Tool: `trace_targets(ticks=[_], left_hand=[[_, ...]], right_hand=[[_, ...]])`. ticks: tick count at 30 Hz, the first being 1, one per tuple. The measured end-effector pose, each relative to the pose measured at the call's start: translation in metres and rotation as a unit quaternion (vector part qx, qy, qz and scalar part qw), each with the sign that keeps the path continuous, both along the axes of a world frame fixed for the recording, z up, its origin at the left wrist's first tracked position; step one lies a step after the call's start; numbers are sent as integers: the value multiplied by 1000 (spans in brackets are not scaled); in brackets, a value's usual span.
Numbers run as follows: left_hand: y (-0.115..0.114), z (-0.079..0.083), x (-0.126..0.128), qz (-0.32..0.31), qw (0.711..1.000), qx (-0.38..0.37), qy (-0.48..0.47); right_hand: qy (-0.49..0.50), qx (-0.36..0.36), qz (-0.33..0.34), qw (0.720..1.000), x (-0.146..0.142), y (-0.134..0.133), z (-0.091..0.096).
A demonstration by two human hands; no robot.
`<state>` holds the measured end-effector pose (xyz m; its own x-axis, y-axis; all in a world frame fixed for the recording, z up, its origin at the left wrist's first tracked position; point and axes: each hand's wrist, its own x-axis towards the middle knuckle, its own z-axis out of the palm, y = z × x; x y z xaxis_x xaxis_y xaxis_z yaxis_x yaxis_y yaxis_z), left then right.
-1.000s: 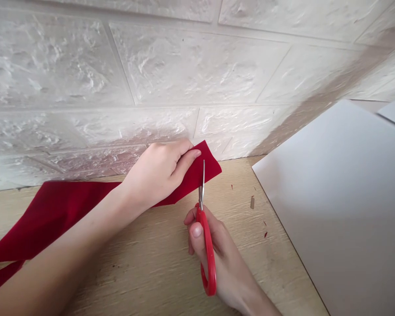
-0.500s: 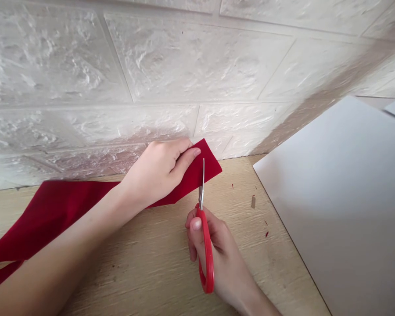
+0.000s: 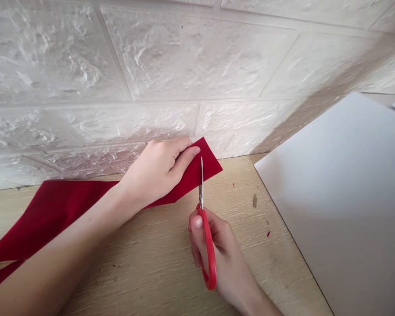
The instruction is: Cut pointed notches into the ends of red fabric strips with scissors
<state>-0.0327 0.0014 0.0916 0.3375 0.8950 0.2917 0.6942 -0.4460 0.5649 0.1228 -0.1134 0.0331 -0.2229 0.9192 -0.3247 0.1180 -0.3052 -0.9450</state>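
A long piece of dark red fabric (image 3: 64,204) stretches from the left edge to the middle of the wooden surface. My left hand (image 3: 161,169) pinches it close to its right end, thumb on top and the other fingers mostly hidden behind. In my right hand (image 3: 220,245) is a pair of scissors (image 3: 210,254) with red handles, my thumb and fingers closed round them. One blade lies over the fabric's face near my left thumb, and the other is largely hidden beneath the fabric.
Behind stands a white brick-textured wall (image 3: 197,61). A white panel (image 3: 342,188) leans in from the right. Small red scraps (image 3: 268,234) and a little brownish piece (image 3: 254,201) lie on the wooden surface (image 3: 145,263) between scissors and panel.
The scissors' tip has shifted slightly left on the fabric, while the handles and my right hand have moved a little right. My left hand keeps its hold nearly unchanged.
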Motion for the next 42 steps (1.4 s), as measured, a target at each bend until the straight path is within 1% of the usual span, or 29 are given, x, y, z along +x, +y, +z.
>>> trace_targets(ticks=[4,9,16,23,30,37,42], left_hand=[[-2,-1,2,-11,1000,-1,-9],[-3,-3,4,-13,1000,9,-10],[-2,-4,3,-6,1000,22,-8],[0,-6,3,-10,999,33,-1],[-1,-8,4,-19,1000,16,0],[-1,-9,4,-14,1000,4,-5],[-1,-8,4,-10,1000,-12,-6]], right_hand=[[-19,12,-4,1000,1,2,4],[-9,6,-10,1000,0,3,7],[24,-26,-15,999,0,1,1],[7,-26,-12,1000,1,0,2],[-15,-21,-20,999,2,3,2],[22,-22,-22,999,-1,0,0],[19,-21,-18,999,1,1,0]])
